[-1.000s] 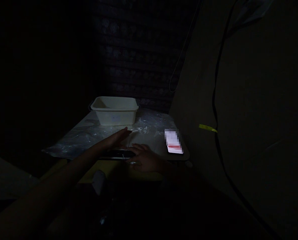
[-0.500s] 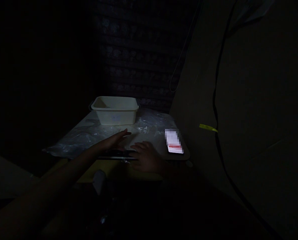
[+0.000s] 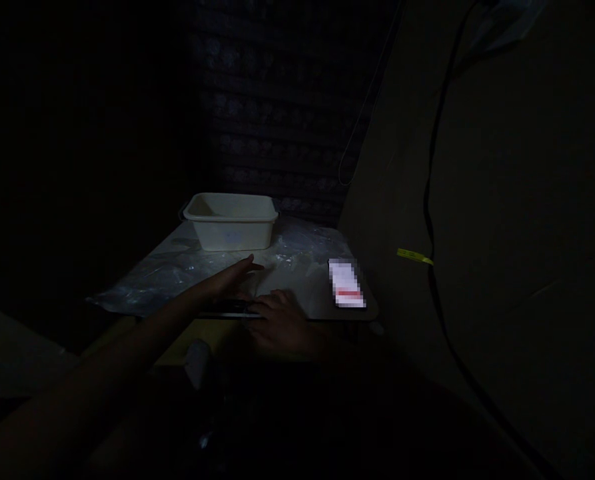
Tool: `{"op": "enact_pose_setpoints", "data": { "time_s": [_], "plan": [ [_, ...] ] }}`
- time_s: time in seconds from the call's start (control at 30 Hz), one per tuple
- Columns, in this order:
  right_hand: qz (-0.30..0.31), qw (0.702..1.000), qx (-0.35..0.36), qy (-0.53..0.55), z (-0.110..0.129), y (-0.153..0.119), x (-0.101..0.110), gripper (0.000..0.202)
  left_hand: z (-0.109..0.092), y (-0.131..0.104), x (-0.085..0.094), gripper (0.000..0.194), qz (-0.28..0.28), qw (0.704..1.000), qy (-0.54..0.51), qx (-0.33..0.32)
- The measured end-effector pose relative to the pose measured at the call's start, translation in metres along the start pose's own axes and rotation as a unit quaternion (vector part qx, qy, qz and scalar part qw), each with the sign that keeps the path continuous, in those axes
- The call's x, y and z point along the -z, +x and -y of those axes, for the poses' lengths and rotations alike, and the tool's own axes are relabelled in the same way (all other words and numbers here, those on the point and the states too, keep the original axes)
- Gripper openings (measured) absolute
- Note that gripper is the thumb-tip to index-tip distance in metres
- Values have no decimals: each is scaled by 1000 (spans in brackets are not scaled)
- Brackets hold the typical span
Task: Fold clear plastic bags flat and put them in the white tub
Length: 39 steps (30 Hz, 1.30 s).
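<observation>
Dim light covers a small pale table. My left hand is over its front part, fingers apart, beside a dark flat object at the near edge. Close on its right, my right hand is at the same edge, its fingers at the right end of the dark object; what they hold, if anything, is too dark to tell. Behind the hands stands a cream plastic tub. A phone with a lit, blurred screen lies at the right.
Clear plastic sheeting covers the table's left side, with more beyond the tub. A dark cable with a yellow tag hangs on the right wall. A pale object is below the front edge.
My right hand has moved left and slightly down, closer to my left hand and onto the end of the dark object. My left hand has barely moved.
</observation>
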State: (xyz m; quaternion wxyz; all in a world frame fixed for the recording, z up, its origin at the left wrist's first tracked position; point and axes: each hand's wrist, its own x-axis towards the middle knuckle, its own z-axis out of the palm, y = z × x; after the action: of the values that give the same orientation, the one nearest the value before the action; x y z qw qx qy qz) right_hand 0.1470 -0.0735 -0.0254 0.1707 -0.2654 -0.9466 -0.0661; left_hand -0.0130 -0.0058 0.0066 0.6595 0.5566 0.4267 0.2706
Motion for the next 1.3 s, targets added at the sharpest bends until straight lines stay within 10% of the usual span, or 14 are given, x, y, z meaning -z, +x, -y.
{"op": "enact_pose_setpoints", "data": {
  "time_s": [0.4, 0.7, 1.0, 1.3],
  "plan": [
    [84, 958, -272, -31, -52, -9, -18, 47, -2, -30, -9, 47, 4, 989, 149, -3],
    [96, 953, -282, -58, -60, -4, -11, 45, 24, -42, -19, 37, 13, 913, 377, -155],
    [102, 974, -198, -29, -55, 7, -12, 36, 11, -64, -43, 32, 11, 860, 495, -122],
    [112, 971, -209, -24, -57, 7, -13, 37, 24, -54, -31, 28, -46, 936, 339, -83]
  ]
}}
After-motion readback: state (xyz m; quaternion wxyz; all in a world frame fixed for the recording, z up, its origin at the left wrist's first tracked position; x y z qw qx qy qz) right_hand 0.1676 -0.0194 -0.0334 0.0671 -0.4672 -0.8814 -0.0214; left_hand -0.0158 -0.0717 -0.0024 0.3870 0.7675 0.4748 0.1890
